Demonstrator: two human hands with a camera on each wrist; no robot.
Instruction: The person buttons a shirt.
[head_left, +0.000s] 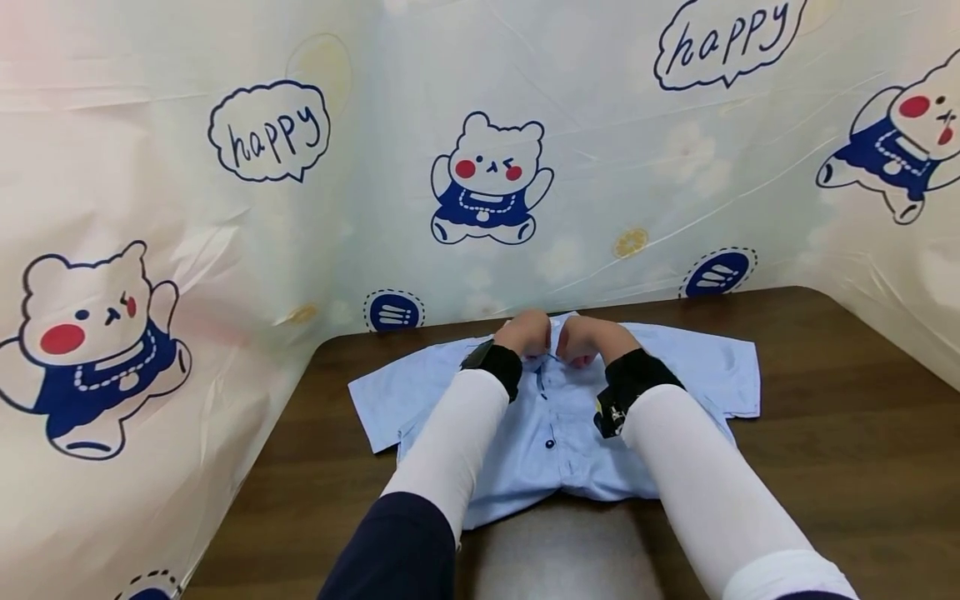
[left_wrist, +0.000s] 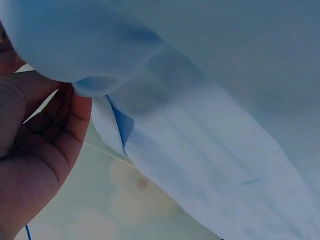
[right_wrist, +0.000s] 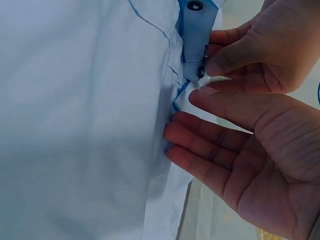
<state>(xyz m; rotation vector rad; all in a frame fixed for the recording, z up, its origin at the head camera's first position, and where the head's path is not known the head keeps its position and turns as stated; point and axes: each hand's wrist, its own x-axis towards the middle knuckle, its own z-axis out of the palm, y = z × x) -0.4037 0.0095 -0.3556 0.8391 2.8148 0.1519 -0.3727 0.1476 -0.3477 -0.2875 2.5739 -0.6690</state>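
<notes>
Light blue short-sleeved shirt (head_left: 555, 417) spread flat, front up, on the dark wooden counter (head_left: 825, 450), sleeves out to either side, collar end toward the printed backdrop (head_left: 487, 175) standing behind the counter. Dark blue buttons (head_left: 550, 444) down the middle placket of the shirt.

Both hands at the collar end of the shirt, just beside each other, almost touching. Left hand (head_left: 525, 332) curled over the top of the placket; in the right wrist view (right_wrist: 260, 47) pinching the end of the placket strip (right_wrist: 195, 45) between thumb and fingertips, right at a dark button (right_wrist: 201, 72). From the left wrist view (left_wrist: 35, 150) only palm and curled fingers beside a fold of shirt cloth (left_wrist: 210, 130); grip itself not visible there.

Right hand (head_left: 581, 337) on the other side of the placket. In the right wrist view (right_wrist: 250, 155) fingers fairly straight and slightly spread, fingertips (right_wrist: 175, 135) touching the edge of the shirt front, thumb pointing toward the buttoned strip; nothing gripped.

White sleeves (head_left: 457, 442) with black wrist bands (head_left: 498, 367) reaching from the near edge of the counter over the lower part of the shirt. Cartoon bears and "happy" speech bubbles (head_left: 270, 129) on the backdrop beyond the shirt and to both sides of it.
</notes>
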